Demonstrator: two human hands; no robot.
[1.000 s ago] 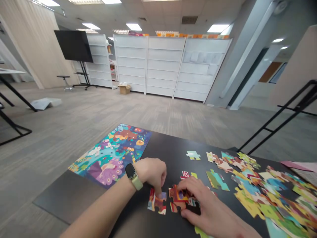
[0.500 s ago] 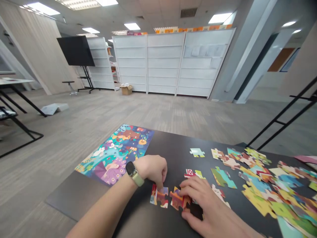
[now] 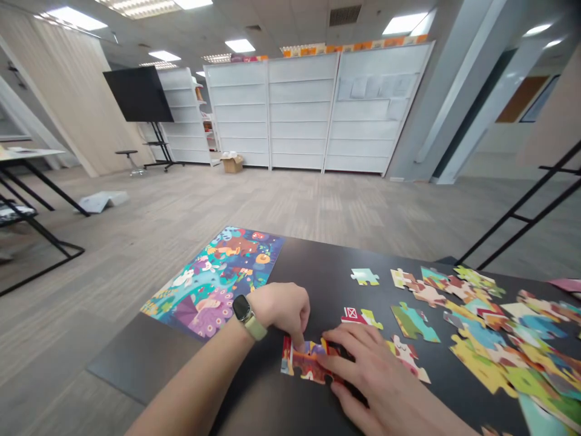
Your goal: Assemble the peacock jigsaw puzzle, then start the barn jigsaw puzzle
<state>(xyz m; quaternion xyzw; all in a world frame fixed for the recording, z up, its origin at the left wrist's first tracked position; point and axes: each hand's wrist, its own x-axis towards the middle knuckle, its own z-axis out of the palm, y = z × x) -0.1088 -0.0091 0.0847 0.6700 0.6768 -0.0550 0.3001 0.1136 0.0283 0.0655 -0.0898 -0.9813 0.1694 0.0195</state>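
My left hand, with a watch on its wrist, has its fingers curled and the index fingertip pressed down on a red and purple puzzle piece. Right against that one lies an orange-red puzzle piece. Its right part is hidden under my right hand, whose fingers grip it from above. The two pieces touch edge to edge, flat on the black table; whether their tabs are fully locked I cannot tell. Just beyond my right hand is a red barn piece joined to a green one.
A colourful picture sheet lies at the table's left. Several puzzle pieces are heaped on the right, while a pale piece and a green-teal piece lie apart. White shelves stand across the room.
My right hand has slid its piece leftward, closing the gap to the piece under my left finger. My left hand stays on its piece.
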